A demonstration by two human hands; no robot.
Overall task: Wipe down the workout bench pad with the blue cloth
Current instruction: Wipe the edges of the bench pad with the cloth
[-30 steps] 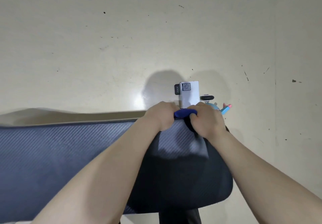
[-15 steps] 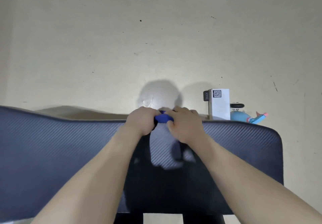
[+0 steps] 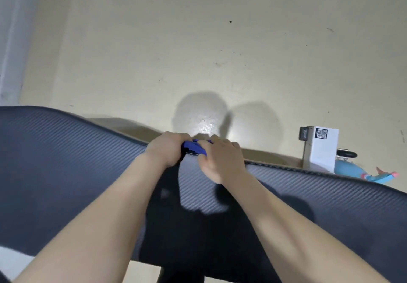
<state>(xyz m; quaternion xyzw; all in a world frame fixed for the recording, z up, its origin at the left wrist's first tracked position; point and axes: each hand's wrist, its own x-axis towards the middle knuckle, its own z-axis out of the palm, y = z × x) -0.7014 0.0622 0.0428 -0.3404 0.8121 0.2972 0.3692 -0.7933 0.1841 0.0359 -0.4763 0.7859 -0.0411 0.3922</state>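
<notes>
Together, left hand (image 3: 167, 148) and right hand (image 3: 220, 161) curled, blue cloth (image 3: 195, 147) bunched at bench pad (image 3: 66, 161) far edge

Blue cloth (image 3: 195, 147) mostly buried under my hands; bench pad (image 3: 66, 161) cut off left and right.

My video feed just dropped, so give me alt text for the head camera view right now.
Both hands, left hand and right hand, press a bunched blue cloth against the far edge of the dark ribbed bench pad. Beyond the pad, on the pale floor, stand a white box and a light blue toy.
</notes>
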